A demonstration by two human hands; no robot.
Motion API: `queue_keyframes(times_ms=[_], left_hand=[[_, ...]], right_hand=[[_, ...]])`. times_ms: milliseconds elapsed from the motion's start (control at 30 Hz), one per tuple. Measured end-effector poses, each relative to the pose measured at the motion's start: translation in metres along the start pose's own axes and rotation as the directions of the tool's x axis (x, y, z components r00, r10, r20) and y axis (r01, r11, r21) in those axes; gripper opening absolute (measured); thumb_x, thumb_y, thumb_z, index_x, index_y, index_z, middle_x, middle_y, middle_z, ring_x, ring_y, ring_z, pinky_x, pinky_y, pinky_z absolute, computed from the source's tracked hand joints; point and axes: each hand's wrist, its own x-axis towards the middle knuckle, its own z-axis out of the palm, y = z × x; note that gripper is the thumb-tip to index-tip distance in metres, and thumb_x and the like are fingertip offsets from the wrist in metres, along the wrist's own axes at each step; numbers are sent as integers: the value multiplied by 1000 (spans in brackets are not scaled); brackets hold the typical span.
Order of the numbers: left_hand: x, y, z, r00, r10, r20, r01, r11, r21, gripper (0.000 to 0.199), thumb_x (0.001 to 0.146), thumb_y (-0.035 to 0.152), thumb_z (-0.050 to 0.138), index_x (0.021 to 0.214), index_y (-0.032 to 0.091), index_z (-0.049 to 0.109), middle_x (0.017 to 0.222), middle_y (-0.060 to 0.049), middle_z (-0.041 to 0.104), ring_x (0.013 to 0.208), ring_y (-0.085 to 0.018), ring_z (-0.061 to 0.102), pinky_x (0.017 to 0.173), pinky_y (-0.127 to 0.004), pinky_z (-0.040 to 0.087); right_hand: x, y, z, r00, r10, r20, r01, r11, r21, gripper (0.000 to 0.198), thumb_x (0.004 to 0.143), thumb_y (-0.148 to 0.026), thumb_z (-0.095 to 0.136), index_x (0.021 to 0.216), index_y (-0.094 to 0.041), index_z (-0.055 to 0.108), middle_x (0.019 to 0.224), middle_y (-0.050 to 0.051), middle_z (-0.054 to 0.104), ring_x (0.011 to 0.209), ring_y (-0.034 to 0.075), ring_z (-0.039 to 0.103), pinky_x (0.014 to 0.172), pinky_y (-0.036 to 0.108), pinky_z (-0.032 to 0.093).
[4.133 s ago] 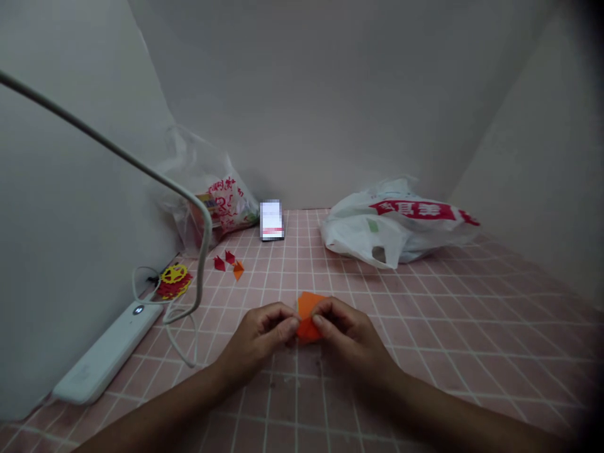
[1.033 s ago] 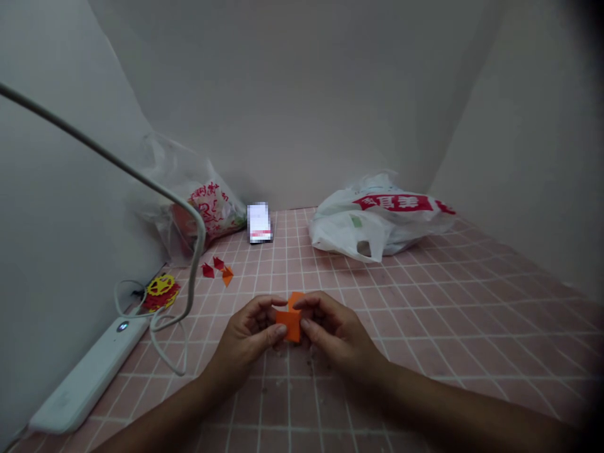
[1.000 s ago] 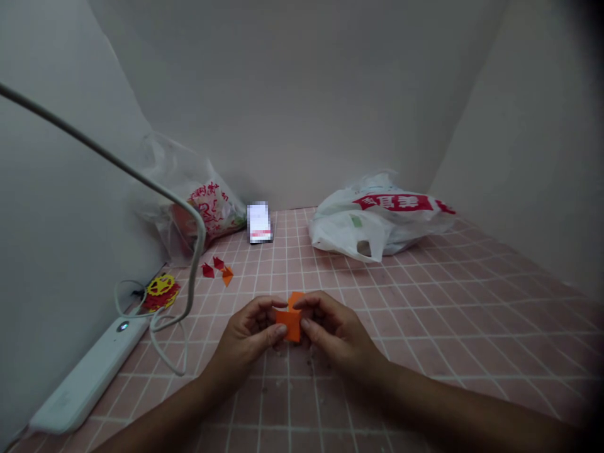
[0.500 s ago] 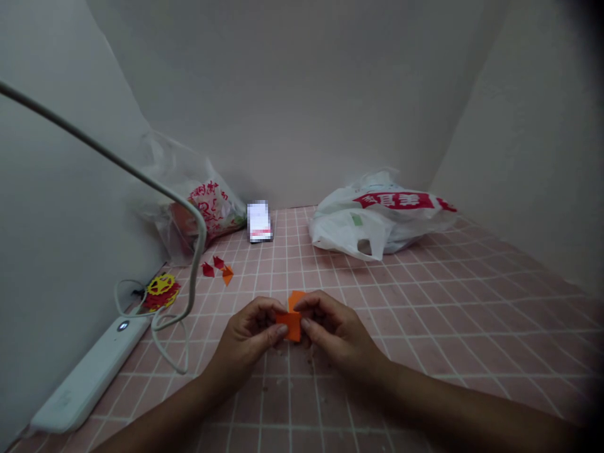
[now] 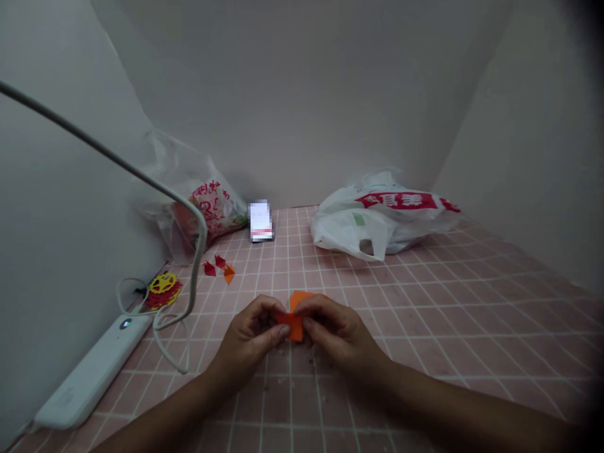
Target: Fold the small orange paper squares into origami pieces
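Pinched between both hands is a small orange piece of folded paper [image 5: 294, 326], held over the middle of the tiled surface. My left hand [image 5: 257, 330] grips its left side with thumb and fingers. On the right edge, my right hand [image 5: 333, 327] is closed in the same way. Just behind the fingers more orange paper [image 5: 298, 298] shows; I cannot tell whether it is part of the same piece. Farther left lie two small red folded papers [image 5: 210, 269] and an orange folded paper [image 5: 229, 274].
A white power bank [image 5: 89, 377] lies at the left with a looping cable [image 5: 201, 251]. Beside it are yellow and red cut-out shapes [image 5: 163, 284]. A phone [image 5: 261, 220] leans at the back, between a clear plastic bag [image 5: 207, 201] and a white plastic bag [image 5: 353, 226].
The folded paper has tilted slightly between my fingers, and more of the orange paper behind it shows. Both hands keep their hold in nearly the same place.
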Motion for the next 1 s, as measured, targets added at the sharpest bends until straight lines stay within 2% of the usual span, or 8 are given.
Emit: queue_keyframes(times_ms=[133, 267, 767, 1000], left_hand=[[0, -1, 2, 1000, -5, -3, 5, 999, -50, 22, 82, 20, 70, 97, 19, 53, 74, 3, 62, 60, -8, 57, 55, -19, 46], [1, -1, 2, 999, -24, -34, 21, 996, -86, 28, 80, 21, 72, 95, 20, 49, 74, 4, 60, 60, -8, 57, 54, -18, 45], [1, -2, 2, 998, -1, -67, -2, 999, -46, 25, 80, 24, 73, 86, 19, 50, 73, 4, 58, 60, -9, 54, 55, -21, 44], [0, -6, 2, 997, -25, -74, 21, 998, -62, 24, 80, 22, 73, 88, 19, 50, 74, 4, 57, 62, -9, 55, 57, -21, 45]], right_hand=[[0, 0, 0, 999, -32, 9, 32, 999, -34, 20, 88, -11, 49, 97, -22, 63, 83, 1, 60, 68, 12, 56, 61, 26, 48], [-1, -1, 0, 1000, 18, 1, -18, 999, -46, 18, 88, -12, 50, 98, -22, 61, 80, -1, 58, 65, 12, 56, 60, 26, 47], [-1, -3, 1, 991, 134, 4, -134, 991, -29, 15, 87, -14, 50, 98, -21, 57, 79, 0, 61, 66, 14, 59, 62, 28, 48], [0, -4, 1, 990, 139, -1, -139, 990, -2, 13, 87, -14, 51, 97, -20, 57, 79, 0, 60, 64, 12, 57, 59, 27, 47]])
